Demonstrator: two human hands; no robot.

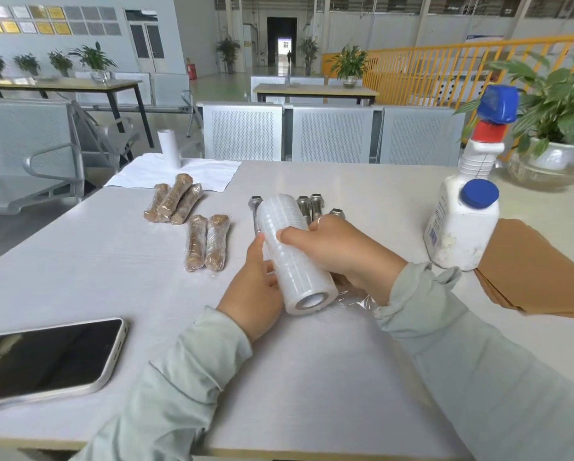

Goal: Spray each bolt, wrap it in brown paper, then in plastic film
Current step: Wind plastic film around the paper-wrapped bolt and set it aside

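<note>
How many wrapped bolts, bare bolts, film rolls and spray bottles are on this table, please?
Wrapped bolts: 5, three in one cluster and two side by side
Bare bolts: 4 visible, partly hidden behind the roll
Film rolls: 1, held in both hands
Spray bottles: 1
Total: 11

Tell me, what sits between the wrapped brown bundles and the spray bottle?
In the head view, the film roll held in both hands, left hand and right hand, with bare bolts behind it, lies between the wrapped bundles and the spray bottle.
</note>
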